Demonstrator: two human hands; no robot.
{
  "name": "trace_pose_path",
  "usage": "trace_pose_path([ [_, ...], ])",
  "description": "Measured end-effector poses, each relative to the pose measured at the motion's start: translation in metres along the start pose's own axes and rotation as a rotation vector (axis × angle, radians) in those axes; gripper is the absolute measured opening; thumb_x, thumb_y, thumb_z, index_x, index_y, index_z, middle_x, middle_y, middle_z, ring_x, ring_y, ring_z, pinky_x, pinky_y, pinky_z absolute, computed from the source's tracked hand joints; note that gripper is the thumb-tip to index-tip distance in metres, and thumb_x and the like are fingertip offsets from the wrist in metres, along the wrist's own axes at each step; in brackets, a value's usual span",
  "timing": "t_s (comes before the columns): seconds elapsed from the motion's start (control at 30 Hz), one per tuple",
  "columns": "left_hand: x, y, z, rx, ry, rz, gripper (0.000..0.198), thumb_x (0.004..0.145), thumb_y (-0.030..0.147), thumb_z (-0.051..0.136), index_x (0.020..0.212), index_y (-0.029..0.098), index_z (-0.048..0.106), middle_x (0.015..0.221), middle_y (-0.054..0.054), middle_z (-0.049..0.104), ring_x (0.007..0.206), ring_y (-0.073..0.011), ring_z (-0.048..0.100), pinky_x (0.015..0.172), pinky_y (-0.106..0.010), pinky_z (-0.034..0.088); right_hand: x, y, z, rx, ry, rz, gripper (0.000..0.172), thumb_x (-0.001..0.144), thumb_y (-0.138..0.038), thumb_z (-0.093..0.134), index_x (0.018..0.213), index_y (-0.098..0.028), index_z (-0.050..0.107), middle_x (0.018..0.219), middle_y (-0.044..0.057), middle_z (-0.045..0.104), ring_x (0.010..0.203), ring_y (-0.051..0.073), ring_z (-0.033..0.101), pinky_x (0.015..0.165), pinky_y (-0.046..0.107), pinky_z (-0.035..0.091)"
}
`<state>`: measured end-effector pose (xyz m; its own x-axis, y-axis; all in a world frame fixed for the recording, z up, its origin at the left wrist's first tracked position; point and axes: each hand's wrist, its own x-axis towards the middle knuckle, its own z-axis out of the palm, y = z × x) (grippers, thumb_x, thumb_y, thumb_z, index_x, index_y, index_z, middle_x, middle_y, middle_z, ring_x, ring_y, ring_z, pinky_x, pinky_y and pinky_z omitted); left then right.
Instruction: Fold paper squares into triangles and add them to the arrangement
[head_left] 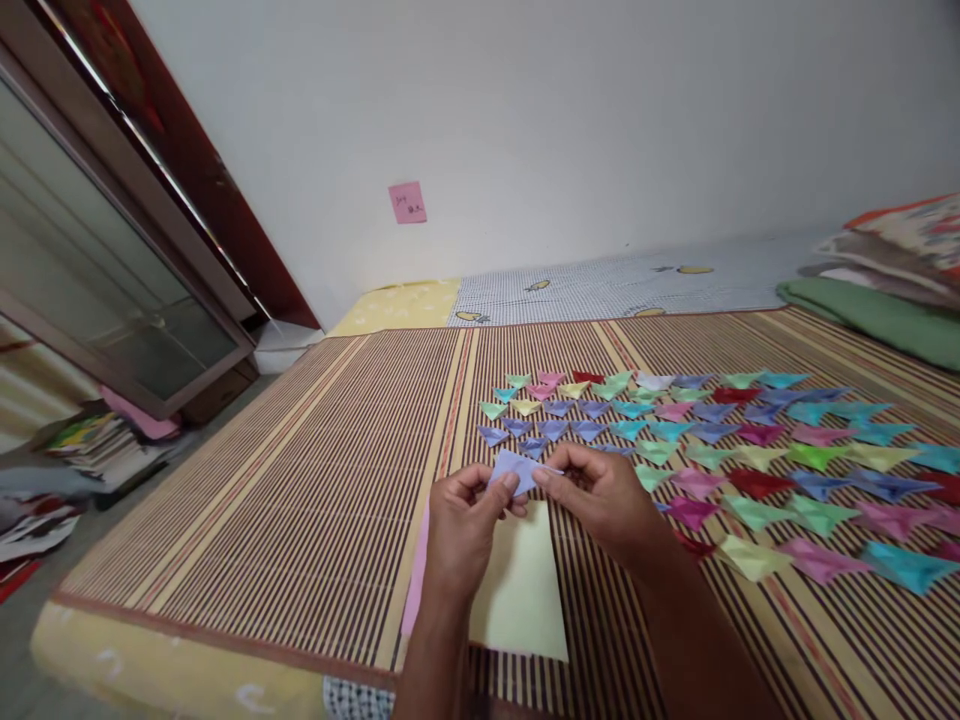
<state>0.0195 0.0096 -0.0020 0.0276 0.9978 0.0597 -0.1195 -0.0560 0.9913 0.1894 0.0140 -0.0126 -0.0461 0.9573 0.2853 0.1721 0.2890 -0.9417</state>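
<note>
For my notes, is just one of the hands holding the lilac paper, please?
No, the left hand and right hand both hold the lilac paper.

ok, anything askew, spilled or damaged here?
Nothing looks spilled or damaged. Mildly untidy: the pile of papers at far left has uneven edges, unlike the folded papers set in rough rows on the mat. The blue paper between the left hand and right hand looks fine.

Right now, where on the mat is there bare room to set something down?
The striped mat is bare from its left edge across to the pink sheet. Its right side is crowded with rows of folded papers.
</note>
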Motion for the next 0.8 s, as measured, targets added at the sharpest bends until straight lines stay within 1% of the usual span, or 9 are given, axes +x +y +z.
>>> trace_pose_path([
  [0.1, 0.000, 0.001, -0.001, -0.006, -0.028, -0.006, 0.029, 0.076, 0.039, 0.082, 0.065, 0.016, 0.069, 0.058, -0.002, 0.070, 0.057, -0.0136, 0.062, 0.060, -0.024, 0.046, 0.001, -0.003, 0.001, 0.013, 0.007, -0.025, 0.010, 0.086, -0.029, 0.072, 0.083, -0.020, 0.068, 0.071, -0.002, 0.062, 0.066, 0.014, 0.055, 0.062, 0.029, 0.042],
  [0.13, 0.000, 0.001, -0.002, -0.005, -0.038, -0.006, 0.029, 0.077, 0.039, 0.082, 0.064, 0.016, 0.068, 0.058, -0.002, 0.069, 0.057, -0.0137, 0.062, 0.060, -0.024, 0.047, 0.001, -0.004, 0.001, 0.022, 0.004, -0.038, 0.008, 0.086, -0.028, 0.072, 0.089, -0.021, 0.070, 0.076, -0.002, 0.065, 0.070, 0.015, 0.058, 0.066, 0.030, 0.045],
  [0.2, 0.000, -0.001, -0.003, 0.014, -0.056, 0.004, 0.028, 0.078, 0.038, 0.080, 0.064, 0.016, 0.068, 0.058, -0.001, 0.068, 0.059, -0.0141, 0.062, 0.063, -0.025, 0.047, 0.001, -0.008, 0.001, 0.027, -0.001, -0.080, 0.009, 0.087, -0.026, 0.072, 0.096, -0.022, 0.073, 0.084, 0.000, 0.069, 0.078, 0.017, 0.063, 0.072, 0.032, 0.048],
  [0.33, -0.001, -0.006, -0.004, 0.105, -0.076, 0.051, 0.029, 0.084, 0.037, 0.076, 0.066, 0.017, 0.068, 0.064, -0.002, 0.068, 0.065, -0.0157, 0.062, 0.067, -0.027, 0.047, 0.000, -0.013, 0.000, -0.013, 0.027, -0.213, 0.004, 0.089, -0.021, 0.070, 0.091, -0.023, 0.074, 0.091, 0.002, 0.070, 0.090, 0.020, 0.065, 0.082, 0.035, 0.049],
  [0.43, -0.002, -0.008, -0.003, 0.195, -0.077, 0.094, 0.030, 0.088, 0.036, 0.072, 0.065, 0.017, 0.067, 0.065, -0.002, 0.066, 0.065, -0.0157, 0.059, 0.067, -0.028, 0.045, 0.001, -0.015, -0.001, -0.019, 0.025, -0.258, 0.007, 0.089, -0.017, 0.070, 0.085, -0.022, 0.072, 0.088, 0.001, 0.068, 0.089, 0.020, 0.065, 0.083, 0.036, 0.049],
  [0.5, -0.004, -0.006, -0.001, 0.254, -0.079, 0.113, 0.031, 0.089, 0.035, 0.071, 0.064, 0.017, 0.065, 0.065, -0.001, 0.064, 0.065, -0.0154, 0.057, 0.067, -0.027, 0.043, 0.001, -0.014, -0.001, -0.016, 0.016, -0.259, 0.008, 0.088, -0.017, 0.070, 0.082, -0.022, 0.070, 0.086, 0.001, 0.067, 0.088, 0.020, 0.064, 0.083, 0.036, 0.049],
  [0.67, -0.006, 0.001, 0.003, 0.349, -0.102, 0.143, 0.030, 0.089, 0.033, 0.069, 0.064, 0.018, 0.065, 0.064, 0.000, 0.063, 0.065, -0.0155, 0.056, 0.065, -0.027, 0.041, 0.003, -0.011, -0.002, -0.026, -0.007, -0.218, 0.010, 0.084, -0.018, 0.074, 0.079, -0.022, 0.067, 0.088, 0.001, 0.066, 0.092, 0.021, 0.064, 0.085, 0.037, 0.049],
  [0.8, -0.005, 0.001, 0.004, 0.379, -0.130, 0.137, 0.031, 0.091, 0.035, 0.068, 0.064, 0.018, 0.065, 0.064, 0.000, 0.064, 0.065, -0.0159, 0.056, 0.064, -0.027, 0.040, 0.002, -0.013, -0.001, -0.017, -0.030, -0.170, 0.012, 0.086, -0.018, 0.069, 0.075, -0.022, 0.065, 0.085, 0.002, 0.066, 0.089, 0.021, 0.063, 0.082, 0.037, 0.048],
])
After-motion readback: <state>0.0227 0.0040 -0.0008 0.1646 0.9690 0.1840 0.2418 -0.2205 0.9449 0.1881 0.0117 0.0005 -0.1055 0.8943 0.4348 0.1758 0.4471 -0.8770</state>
